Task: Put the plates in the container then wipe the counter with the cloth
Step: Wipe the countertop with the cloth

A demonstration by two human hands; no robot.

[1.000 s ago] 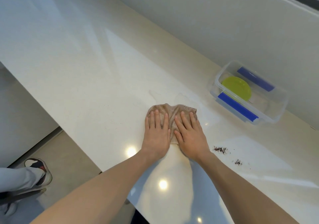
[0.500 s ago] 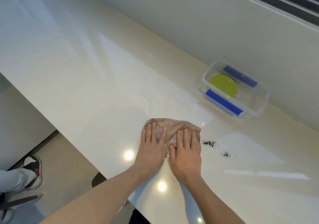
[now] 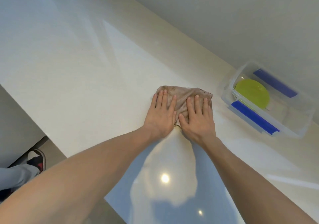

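Two flat hands (image 3: 179, 115) press cloth (image 3: 183, 94) on counter (image 3: 86, 68)

Both bare forearms stretched forward, converging. Left hand (image 3: 161, 114) flat, palm down, fingers straight and slightly spread. Right hand (image 3: 198, 118) flat just beside it, thumbs nearly touching, fingers straight.

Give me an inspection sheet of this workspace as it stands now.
Surface: pale glossy counter, light reflections near its front edge.
Job's things: brown cloth flat on counter; green plate inside clear container with blue clips.
Clutter: nothing seen.
Grippers: left hand and right hand press flat on cloth, fingers straight.
Cables: nothing seen.
Surroundings: wall behind; shoe on floor.
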